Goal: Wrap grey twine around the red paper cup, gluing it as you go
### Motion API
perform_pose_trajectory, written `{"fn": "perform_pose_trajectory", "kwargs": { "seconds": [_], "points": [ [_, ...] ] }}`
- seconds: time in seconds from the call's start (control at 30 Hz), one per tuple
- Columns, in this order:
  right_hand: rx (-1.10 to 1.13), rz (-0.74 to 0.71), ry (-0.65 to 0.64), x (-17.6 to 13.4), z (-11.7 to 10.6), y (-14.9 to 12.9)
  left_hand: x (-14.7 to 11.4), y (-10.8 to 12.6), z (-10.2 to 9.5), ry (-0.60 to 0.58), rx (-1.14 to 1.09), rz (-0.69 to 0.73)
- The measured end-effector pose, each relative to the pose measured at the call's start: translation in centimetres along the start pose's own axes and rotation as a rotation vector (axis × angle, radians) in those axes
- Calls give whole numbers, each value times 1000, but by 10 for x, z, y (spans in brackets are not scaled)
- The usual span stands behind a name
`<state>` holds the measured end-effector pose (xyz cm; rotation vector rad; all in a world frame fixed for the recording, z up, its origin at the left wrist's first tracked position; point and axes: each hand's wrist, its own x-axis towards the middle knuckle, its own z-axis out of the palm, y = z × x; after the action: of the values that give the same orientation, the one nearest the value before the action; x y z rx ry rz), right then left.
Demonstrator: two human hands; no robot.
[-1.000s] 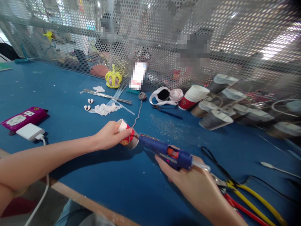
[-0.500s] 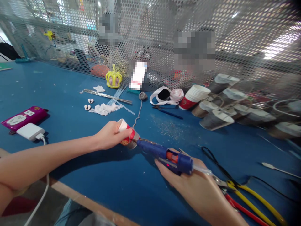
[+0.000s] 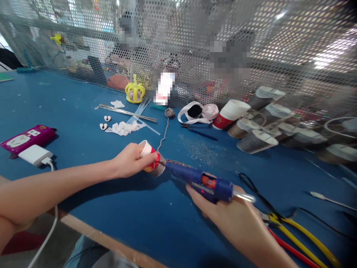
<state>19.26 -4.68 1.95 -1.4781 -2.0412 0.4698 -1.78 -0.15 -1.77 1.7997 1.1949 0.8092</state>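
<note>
My left hand is closed around a red and white paper cup, which lies tilted with its white rim up and to the left. Grey cord covers the cup's lower end, and a strand of grey yarn runs from there to a small ball of yarn. In my right hand is a blue hot glue gun, its nozzle at the cup's side near my left thumb. A clear glue stick juts from the gun's back, and a small red light glows on its body.
Several cord-wrapped cups and a stack of white cups stand at the right. Pliers with red and yellow handles lie near my right wrist. A purple power strip is at the left; perforated metal screen borders the table's back.
The glue gun and my right hand have shifted slightly to the right, drawing the nozzle back a little along the cup. My left hand and the cup have stayed nearly in place.
</note>
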Motion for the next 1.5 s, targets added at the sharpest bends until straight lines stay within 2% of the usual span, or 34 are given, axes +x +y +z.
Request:
{"fn": "perform_pose_trajectory", "kwargs": {
  "seconds": [0.17,0.23,0.4,0.6,0.7,0.93,1.07,1.2,1.3,1.5],
  "points": [
    [-63,-40,-9,4,-6,0,-3,2,-1,17,139,64],
    [-60,-15,-9,5,-7,0,-3,2,-1,4,165,82],
    [11,94,-66,8,-7,-2,-3,3,-1,-20,170,81],
    [18,93,-130,1,-10,7,-1,0,-1,-24,126,55],
    [24,134,-142,-2,-8,8,-1,-2,-2,-25,99,50],
    [42,177,-138,9,-9,-2,-3,3,-3,-81,101,138],
    [48,198,-132,5,-10,-5,-3,0,-2,-66,97,115],
    [18,159,-136,2,-9,-4,-2,-3,-2,-24,101,76],
    [12,158,-125,4,-10,0,-2,-2,-2,-57,105,117],
    [-18,-59,-167,12,-14,12,-4,2,-3,-73,150,181]
  ]
}}
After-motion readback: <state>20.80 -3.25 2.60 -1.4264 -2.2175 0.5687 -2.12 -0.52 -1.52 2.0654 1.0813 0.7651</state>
